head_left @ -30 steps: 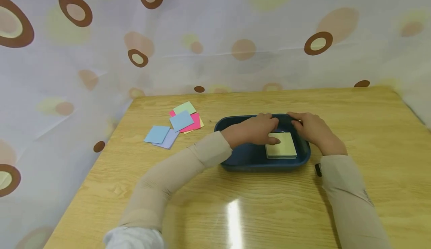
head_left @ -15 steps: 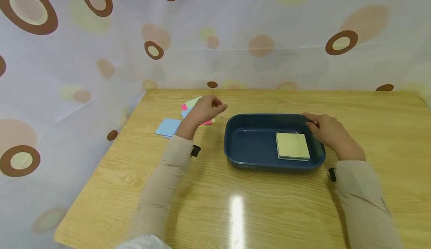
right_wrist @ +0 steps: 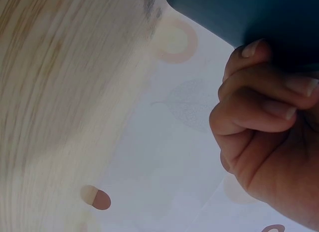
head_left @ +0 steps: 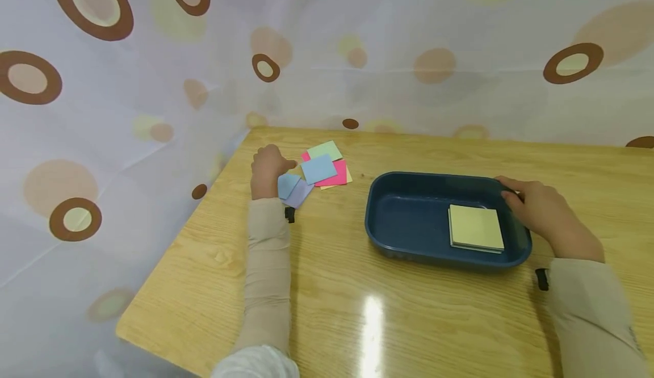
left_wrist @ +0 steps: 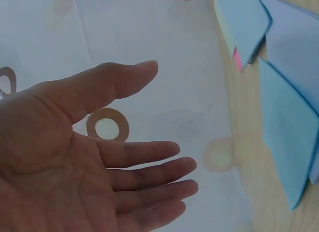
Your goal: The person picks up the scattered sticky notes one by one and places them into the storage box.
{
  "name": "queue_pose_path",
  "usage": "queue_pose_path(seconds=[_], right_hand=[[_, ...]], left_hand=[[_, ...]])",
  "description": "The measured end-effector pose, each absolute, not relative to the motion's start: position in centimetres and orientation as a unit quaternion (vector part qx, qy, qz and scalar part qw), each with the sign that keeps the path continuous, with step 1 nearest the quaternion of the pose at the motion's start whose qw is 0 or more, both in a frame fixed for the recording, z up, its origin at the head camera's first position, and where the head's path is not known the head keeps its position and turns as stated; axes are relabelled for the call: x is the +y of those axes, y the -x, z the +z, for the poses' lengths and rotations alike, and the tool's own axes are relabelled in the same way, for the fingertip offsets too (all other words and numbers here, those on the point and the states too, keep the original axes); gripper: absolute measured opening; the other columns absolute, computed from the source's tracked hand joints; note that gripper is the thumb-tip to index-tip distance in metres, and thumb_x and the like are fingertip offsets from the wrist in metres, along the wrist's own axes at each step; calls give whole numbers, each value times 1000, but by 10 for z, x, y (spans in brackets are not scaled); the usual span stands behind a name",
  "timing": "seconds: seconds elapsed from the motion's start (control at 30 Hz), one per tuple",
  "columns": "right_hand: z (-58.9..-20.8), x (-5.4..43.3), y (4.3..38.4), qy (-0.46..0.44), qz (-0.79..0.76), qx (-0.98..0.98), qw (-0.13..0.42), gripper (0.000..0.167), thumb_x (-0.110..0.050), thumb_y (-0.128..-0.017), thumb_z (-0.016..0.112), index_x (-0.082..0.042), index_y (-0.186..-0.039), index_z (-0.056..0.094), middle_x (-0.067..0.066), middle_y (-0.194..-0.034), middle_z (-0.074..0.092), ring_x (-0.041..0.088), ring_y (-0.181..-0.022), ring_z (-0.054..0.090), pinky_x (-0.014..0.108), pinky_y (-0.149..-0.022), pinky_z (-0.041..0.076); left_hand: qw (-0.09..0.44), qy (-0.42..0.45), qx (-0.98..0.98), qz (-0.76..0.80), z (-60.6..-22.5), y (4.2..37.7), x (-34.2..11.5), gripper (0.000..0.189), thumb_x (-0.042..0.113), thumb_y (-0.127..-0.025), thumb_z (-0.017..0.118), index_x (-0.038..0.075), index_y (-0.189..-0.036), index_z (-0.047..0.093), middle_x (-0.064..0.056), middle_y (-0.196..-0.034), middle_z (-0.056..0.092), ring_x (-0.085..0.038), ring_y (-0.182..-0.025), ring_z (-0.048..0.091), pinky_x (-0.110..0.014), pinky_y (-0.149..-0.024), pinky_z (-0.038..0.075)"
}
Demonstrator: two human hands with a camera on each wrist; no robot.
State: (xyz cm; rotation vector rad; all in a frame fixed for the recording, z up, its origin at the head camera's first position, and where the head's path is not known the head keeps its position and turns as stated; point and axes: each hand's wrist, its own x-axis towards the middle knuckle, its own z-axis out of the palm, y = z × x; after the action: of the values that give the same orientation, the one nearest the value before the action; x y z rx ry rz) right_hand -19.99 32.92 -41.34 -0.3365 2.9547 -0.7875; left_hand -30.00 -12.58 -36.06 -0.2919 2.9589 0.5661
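My left hand (head_left: 268,169) is above the left part of the table, just beside a blue sticky-note pad (head_left: 288,185) that lies over a lilac pad (head_left: 299,194). In the left wrist view its fingers (left_wrist: 149,179) are extended and hold nothing. My right hand (head_left: 549,213) grips the right end of a dark blue tray (head_left: 409,242); in the right wrist view the fingers curl at the tray's wall (right_wrist: 224,22). Inside the tray, toward the right, lies a stack of pale yellow sticky notes (head_left: 476,227).
Right of the left hand lies a loose pile: a light green pad (head_left: 327,150), a second blue pad (head_left: 319,169), a pink pad (head_left: 339,172) and a yellow one beneath. A patterned cloth (head_left: 388,94) hangs behind the wooden table (head_left: 327,264).
My left hand has left the tray and moved left, past the pile, to the blue and lilac pads. The right hand keeps its grip on the tray. The head view has turned left.
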Motion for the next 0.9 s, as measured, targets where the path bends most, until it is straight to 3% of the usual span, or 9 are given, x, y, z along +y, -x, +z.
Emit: queue_pose_path(seconds=[0.3, 0.6, 0.9], right_hand=[[-414, 332, 198, 102, -261, 959, 42, 47, -16, -104, 39, 7, -145, 32, 0, -53, 38, 13, -43, 34, 29, -44, 31], [-415, 331, 198, 106, -258, 959, 43, 47, -17, -104, 38, 7, -145, 31, -1, -52, 36, 12, -42, 32, 28, -43, 30], [-414, 328, 200, 109, -252, 961, 41, 47, -17, -104, 39, 8, -144, 32, -1, -53, 36, 12, -42, 33, 28, -43, 30]], left_hand=[[177, 106, 960, 192, -381, 312, -132, 62, 23, -85, 73, -5, -135, 48, -26, -145, 34, -36, -128, 40, -43, -103, 38], [182, 141, 958, 173, -392, 314, -134, 51, 14, -82, 75, -2, -127, 57, -29, -144, 33, -34, -111, 49, -44, -97, 42], [182, 143, 961, 151, -399, 315, -139, 46, 18, -83, 76, 0, -122, 59, -27, -138, 41, -44, -122, 39, -50, -102, 32]])
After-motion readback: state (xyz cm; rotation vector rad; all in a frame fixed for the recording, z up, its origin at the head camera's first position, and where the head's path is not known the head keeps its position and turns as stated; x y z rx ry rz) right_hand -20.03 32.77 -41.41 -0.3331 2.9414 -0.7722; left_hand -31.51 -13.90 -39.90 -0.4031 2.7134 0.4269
